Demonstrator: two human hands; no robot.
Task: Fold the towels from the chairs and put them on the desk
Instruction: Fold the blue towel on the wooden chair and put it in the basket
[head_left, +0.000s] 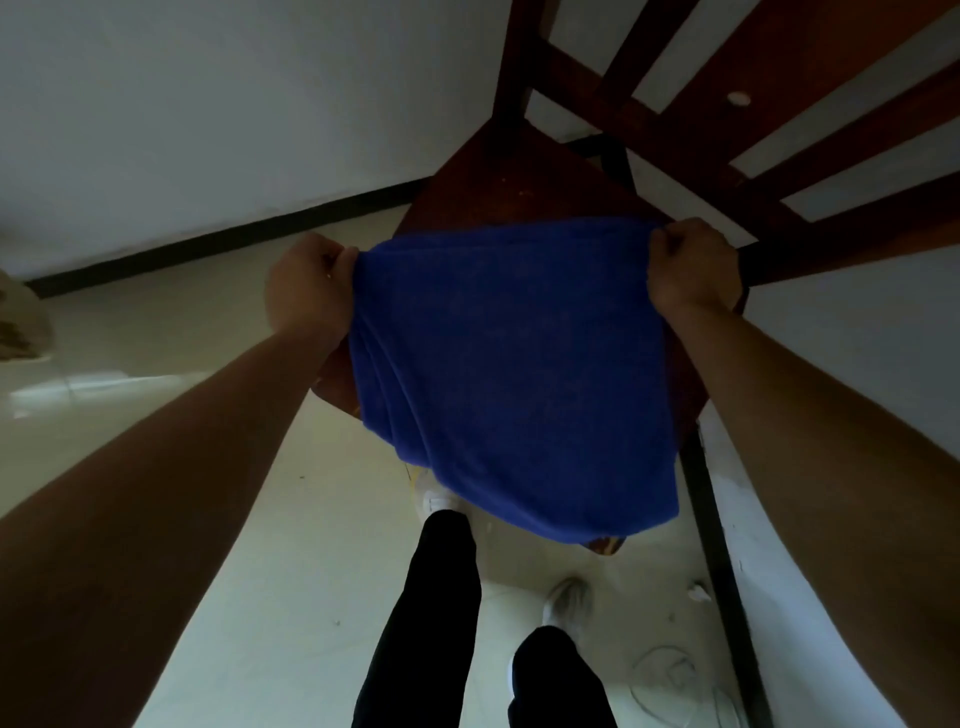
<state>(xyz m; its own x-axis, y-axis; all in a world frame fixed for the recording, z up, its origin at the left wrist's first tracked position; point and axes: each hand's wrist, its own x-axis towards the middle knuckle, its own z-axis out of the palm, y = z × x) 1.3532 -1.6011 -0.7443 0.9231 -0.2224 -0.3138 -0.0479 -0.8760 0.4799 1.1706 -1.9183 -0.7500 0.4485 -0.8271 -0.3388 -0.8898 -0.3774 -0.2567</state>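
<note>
Towel (514, 374), blue, is held spread above the chair (498, 182) seat, top corners pinched by left hand (306, 286) and right hand (693, 273). Folding step judged just starting; next, corners should be brought together. Counter not seen.

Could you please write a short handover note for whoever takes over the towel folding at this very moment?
Left hand: pinches the blue towel at its upper left corner.
Right hand: pinches the upper right corner.
The towel hangs spread between both hands, above the wooden chair seat.
Done: towel picked up and stretched out.
Left: fold it and put it on the desk, which is not in view.
</note>
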